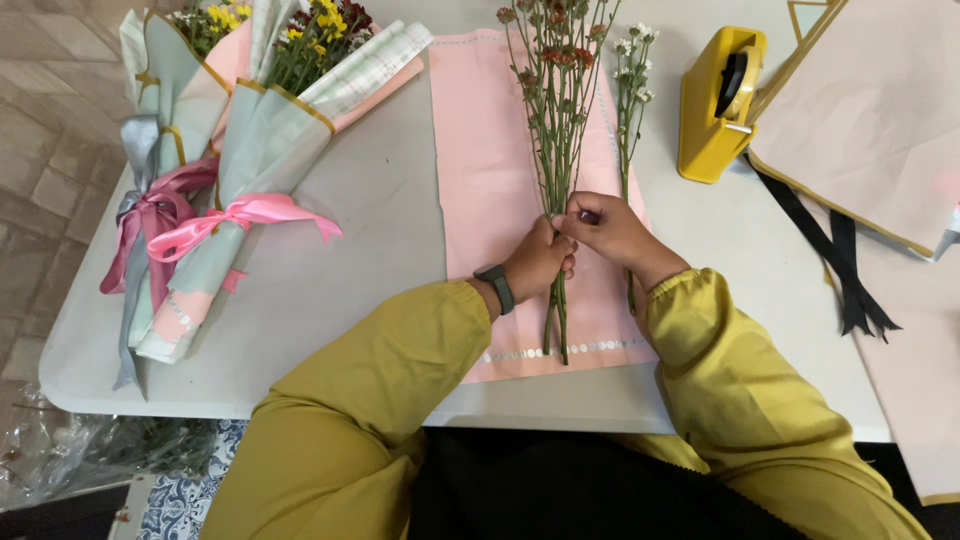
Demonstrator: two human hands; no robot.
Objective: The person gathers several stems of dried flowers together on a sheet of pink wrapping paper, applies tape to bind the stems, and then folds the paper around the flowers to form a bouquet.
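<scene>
pale grey table (330, 210) fills most of the view, its rounded corner at lower left over a floor of beige herringbone tiles (50, 130); a patterned blue and white mat (185, 500) and crumpled clear plastic (60, 455) lie under that corner. on the tabletop a pink wrapping sheet (490, 170) is spread flat in the middle, with a row of pale dots near its lower edge. the left hand (540, 260), a dark watch on its wrist, is closed in a fist around a bunch of thin green flower stems (556, 150) lying lengthwise on the sheet, blooms pointing away. the right hand (610, 230) is just beside it, fingertips pinched together on the same stems, touching the left hand. a separate stem with small white flowers (630, 100) lies just right of the bunch. at left rest two finished bouquets (230, 160) in mint and pink paper, tied with pink ribbon bows. at upper right stands a yellow tape dispenser (718, 105), near beige wrapping paper (870, 110) with a gold edge and strips of black ribbon (845, 265). both sleeves are mustard yellow.
</scene>
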